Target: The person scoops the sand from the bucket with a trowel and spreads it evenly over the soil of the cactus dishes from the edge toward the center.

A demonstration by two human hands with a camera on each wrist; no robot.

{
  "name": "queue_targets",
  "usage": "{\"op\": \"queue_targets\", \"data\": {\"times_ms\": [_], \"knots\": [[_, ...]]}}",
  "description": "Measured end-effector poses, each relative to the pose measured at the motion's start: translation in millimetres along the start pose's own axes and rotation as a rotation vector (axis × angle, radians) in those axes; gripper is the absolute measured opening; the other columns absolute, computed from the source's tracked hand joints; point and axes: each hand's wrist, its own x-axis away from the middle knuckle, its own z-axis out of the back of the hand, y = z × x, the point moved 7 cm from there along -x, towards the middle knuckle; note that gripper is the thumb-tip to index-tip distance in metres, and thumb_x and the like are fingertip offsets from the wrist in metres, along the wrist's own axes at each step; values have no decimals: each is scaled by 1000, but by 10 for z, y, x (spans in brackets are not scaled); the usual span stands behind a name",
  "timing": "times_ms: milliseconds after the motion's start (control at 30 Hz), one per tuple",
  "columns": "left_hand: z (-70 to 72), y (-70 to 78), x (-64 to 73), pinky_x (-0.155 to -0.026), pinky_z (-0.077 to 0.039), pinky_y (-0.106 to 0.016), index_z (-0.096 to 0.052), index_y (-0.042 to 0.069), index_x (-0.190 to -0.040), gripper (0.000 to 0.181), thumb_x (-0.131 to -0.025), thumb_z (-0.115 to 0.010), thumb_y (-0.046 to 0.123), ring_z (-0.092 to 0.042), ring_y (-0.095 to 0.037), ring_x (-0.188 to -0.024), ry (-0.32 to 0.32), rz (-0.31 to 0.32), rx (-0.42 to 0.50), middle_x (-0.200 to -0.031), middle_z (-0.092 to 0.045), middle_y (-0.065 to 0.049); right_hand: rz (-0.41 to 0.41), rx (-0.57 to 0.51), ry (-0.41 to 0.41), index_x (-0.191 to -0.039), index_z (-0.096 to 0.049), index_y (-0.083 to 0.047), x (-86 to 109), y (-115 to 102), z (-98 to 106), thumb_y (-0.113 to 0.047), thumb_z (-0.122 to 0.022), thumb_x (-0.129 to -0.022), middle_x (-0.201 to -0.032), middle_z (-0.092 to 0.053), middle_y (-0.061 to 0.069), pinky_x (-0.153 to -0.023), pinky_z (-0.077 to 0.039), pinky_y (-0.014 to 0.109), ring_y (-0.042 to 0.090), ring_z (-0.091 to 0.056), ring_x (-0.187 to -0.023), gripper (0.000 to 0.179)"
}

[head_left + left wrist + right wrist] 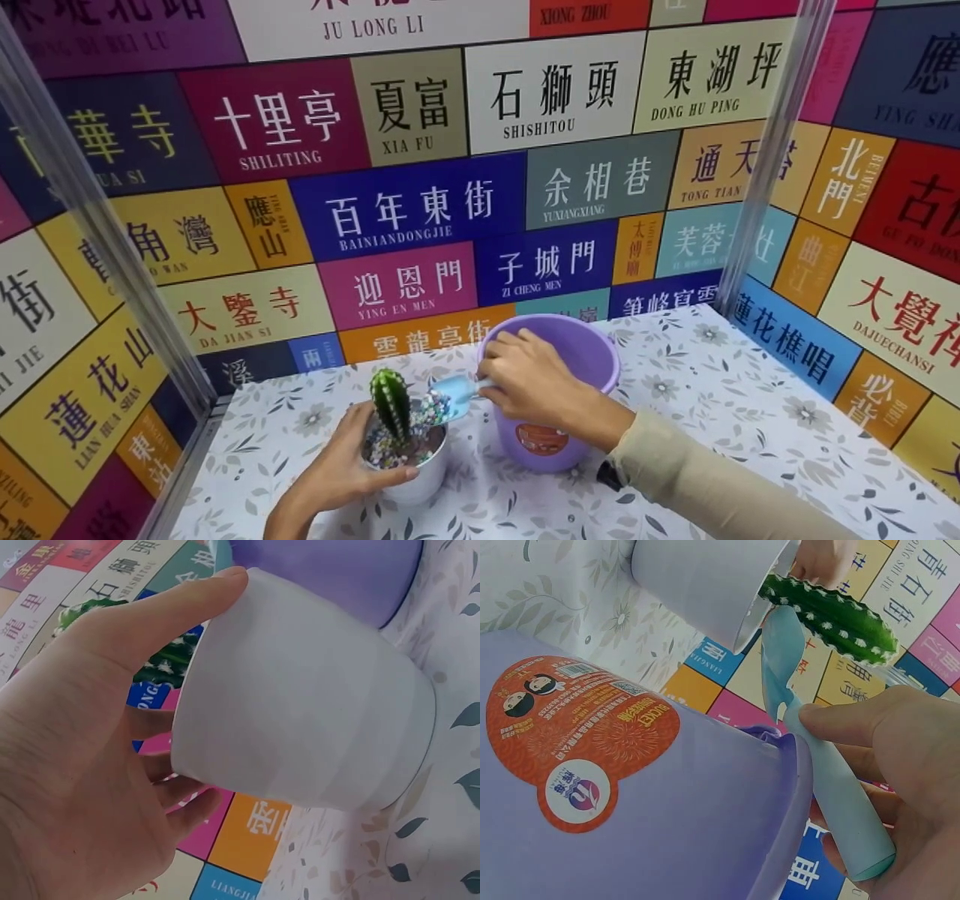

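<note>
Head view, green ribbed cactus (391, 401), white pot (420, 480)

Place names on the wall panels, one sticker on the bucket

The wall panels (480, 187) carry Chinese characters with romanised lines under them: JU LONG LI, XIONG ZHOU, SHILITING, XIA FU, SHISHITOU, DONG HU PING, BAINIANDONGJIE, YUXIANGXIANG, ZI CHENG MEN, YING EN MEN, DA JIAN SI, DAJUECHANSI. The purple bucket (667, 840) bears an orange sticker (581, 735) whose print is too small to read.

the worktop (712, 390) has a white cover with a grey leaf and flower print. sitting right on it are a white pot (416, 480) and a purple bucket (559, 442), just beside each other.
</note>
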Motion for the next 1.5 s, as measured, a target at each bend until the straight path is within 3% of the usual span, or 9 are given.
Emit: {"op": "queue_targets", "data": {"times_ms": [167, 300, 467, 567, 833, 1033, 1300, 1500], "knots": [[-16, -8, 9, -125, -30, -78, -21, 5, -173, 132, -78, -91, 64, -29, -50, -161, -15, 52, -42, -174, -23, -23, 18, 32, 28, -102, -86, -22, 0, -22, 19, -38, -85, -93, -108, -78, -2, -86, -53, 37, 20, -67, -104, 18], [-1, 2, 18, -127, -27, -78, -23, 6, -172, 127, -79, -91, 61, -27, -51, -162, -9, 4, -21, -176, -24, -24, 43, 50, 54, -101, -86, -22, 3, -43, 32, -38, -86, -92, -105, -78, -2, -84, -53, 37, 20, -67, -101, 18], [4, 33, 8, -127, -30, -75, -32, 17, -170, 112, -82, -92, 51, -37, -42, -159, -8, -77, 49, -171, -37, -18, 43, 43, 69, -101, -86, -22, 9, -31, 47, -36, -86, -92, -104, -78, -2, -84, -53, 37, 20, -67, -100, 17], [10, 46, -3, -127, -31, -73, -37, 19, -167, 108, -81, -93, 52, -40, -40, -157, 1, -87, 56, -168, -42, -16, 31, 35, 72, -101, -86, -22, 11, -15, 63, -35, -86, -91, -106, -79, -2, -85, -54, 37, 21, -68, -102, 16], [16, 26, 7, -128, -26, -76, -29, 5, -170, 122, -80, -91, 59, -30, -48, -161, -1, -22, -12, -173, -31, -25, 33, 91, 77, -101, -86, -22, 1, -37, 93, -36, -87, -90, -107, -79, 0, -84, -54, 37, 22, -68, -103, 17], [8, 1, 18, -126, -29, -78, -27, 7, -171, 123, -80, -91, 60, -31, -46, -160, -16, 25, -12, -169, -30, -21, 28, 108, 71, -102, -86, -22, 4, -56, 100, -36, -87, -90, -109, -80, 0, -86, -55, 37, 21, -68, -105, 19], [8, 18, 25, -129, -26, -76, -28, 15, -171, 116, -82, -92, 53, -30, -45, -162, -48, -60, 35, -174, -32, -18, 20, 121, 70, -104, -85, -21, 7, -62, 99, -36, -87, -91, -111, -80, 0, -87, -55, 37, 22, -68, -106, 20], [9, 12, 27, -129, -24, -77, -30, 9, -171, 123, -77, -93, 59, -28, -48, -163, -27, -11, -11, -174, -29, -21, 28, 172, 94, -104, -85, -22, 7, -87, 95, -37, -88, -90, -109, -79, 0, -88, -55, 37, 22, -68, -106, 21]]}}
